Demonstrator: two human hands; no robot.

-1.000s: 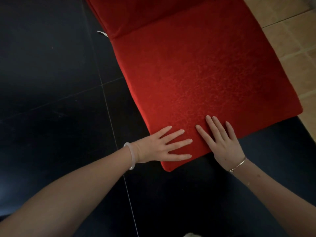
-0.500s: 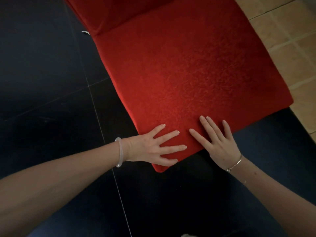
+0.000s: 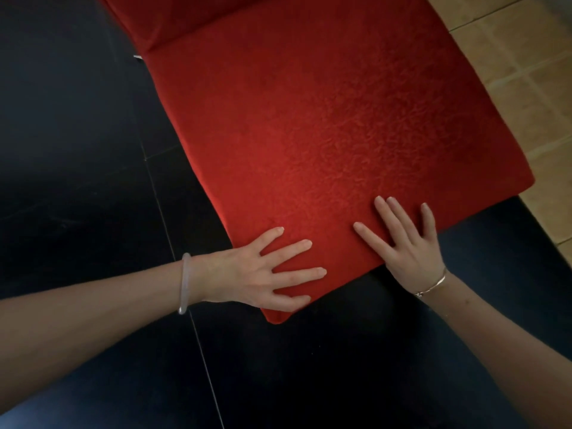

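Observation:
A large red patterned cushion [image 3: 325, 125] lies flat on a dark surface [image 3: 77, 134], its near corner pointing toward me. My left hand [image 3: 260, 272] rests palm down on that near corner with fingers spread and straight. My right hand [image 3: 408, 246] lies flat on the cushion's near edge a little to the right, fingers straight and pointing away from me. A pale bangle sits on my left wrist, a thin bracelet on my right wrist. A second red cushion section [image 3: 161, 17] joins the first at a seam at the top.
The dark surface shows thin seams running across it. Beige floor tiles [image 3: 526, 72] fill the upper right beyond the cushion. A small white tag [image 3: 137, 57] sticks out at the cushion's seam on the left.
The cushion and both hands sit slightly lower and left in view than a second ago. Both hands stay flat on the cushion's near corner, the left one nearer the corner's tip.

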